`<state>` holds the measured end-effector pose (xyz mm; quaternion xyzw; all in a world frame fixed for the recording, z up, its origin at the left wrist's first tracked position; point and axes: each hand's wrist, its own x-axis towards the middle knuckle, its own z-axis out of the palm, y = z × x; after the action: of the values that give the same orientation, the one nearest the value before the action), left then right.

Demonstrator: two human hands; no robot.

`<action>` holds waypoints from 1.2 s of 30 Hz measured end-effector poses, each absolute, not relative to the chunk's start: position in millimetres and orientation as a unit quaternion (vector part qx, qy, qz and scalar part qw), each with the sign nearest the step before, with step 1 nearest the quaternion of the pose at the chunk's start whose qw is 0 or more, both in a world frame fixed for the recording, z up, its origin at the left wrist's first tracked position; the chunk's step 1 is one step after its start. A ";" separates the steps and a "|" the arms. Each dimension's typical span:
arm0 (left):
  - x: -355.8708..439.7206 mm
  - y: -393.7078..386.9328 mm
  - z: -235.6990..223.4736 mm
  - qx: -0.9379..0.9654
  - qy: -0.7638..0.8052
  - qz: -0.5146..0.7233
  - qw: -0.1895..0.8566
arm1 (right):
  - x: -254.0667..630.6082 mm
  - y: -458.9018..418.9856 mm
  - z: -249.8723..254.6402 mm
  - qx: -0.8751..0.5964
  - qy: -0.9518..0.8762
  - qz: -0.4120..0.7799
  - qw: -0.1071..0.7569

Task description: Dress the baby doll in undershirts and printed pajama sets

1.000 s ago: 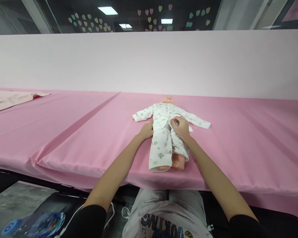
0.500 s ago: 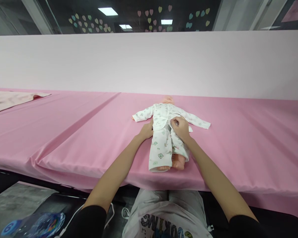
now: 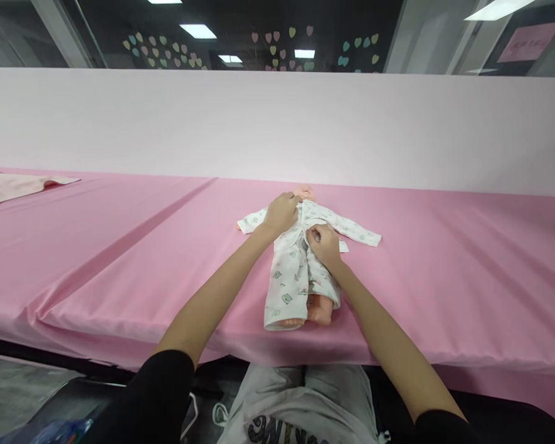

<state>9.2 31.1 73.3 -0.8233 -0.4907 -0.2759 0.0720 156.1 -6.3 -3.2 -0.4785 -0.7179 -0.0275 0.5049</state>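
Note:
A baby doll point(image 3: 306, 192) lies on its back on the pink-covered table point(image 3: 166, 246), head away from me and bare feet towards me. It wears a white printed wrap top point(image 3: 356, 230) with both sleeves spread out, and matching trousers point(image 3: 287, 290). My left hand point(image 3: 282, 214) is at the top's collar by the doll's neck, its fingers curled on the cloth; the fingertips are partly hidden. Lower down, my right hand point(image 3: 324, 243) pinches the top's front edge at the belly. A short white strip of cloth point(image 3: 343, 246) sticks out beside my right hand.
A pale pink cloth point(image 3: 18, 187) lies at the table's far left. Behind the table runs a low white wall point(image 3: 277, 123), with dark glass and heart stickers above it. At lower left, a plastic bottle point(image 3: 60, 431) is partly in view near a black chair.
My left hand has moved from the doll's side up to the collar. My right hand keeps its pinch on the top's front. The camera view has shifted slightly.

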 end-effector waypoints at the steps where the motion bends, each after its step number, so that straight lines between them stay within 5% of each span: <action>1: 20.9 38.1 75.0 -0.820 -0.487 -0.296 0.049 | 156.1 -6.4 -2.9 -0.483 -0.719 -0.032 0.499; 5: 54.6 73.6 63.9 -0.754 -0.573 -0.317 -0.049 | 155.4 -9.2 -2.8 -0.522 -0.713 -0.050 0.465; 12: 60.7 103.9 44.4 -0.709 -0.637 -0.294 -0.075 | 137.6 21.3 26.1 -0.628 -0.657 -0.057 0.413; 20: 49.0 99.3 36.9 -0.698 -0.633 -0.326 -0.075 | 121.4 98.6 41.1 -0.652 -0.557 0.102 0.505; 36: 51.0 93.7 30.4 -0.679 -0.597 -0.412 -0.112 | 128.9 90.5 12.5 -0.596 -0.553 0.053 0.580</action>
<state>51.0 93.7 30.4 -0.6793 -0.5966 -0.4125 -0.1118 128.9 90.5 12.5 -0.5956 -0.5535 0.0528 0.5798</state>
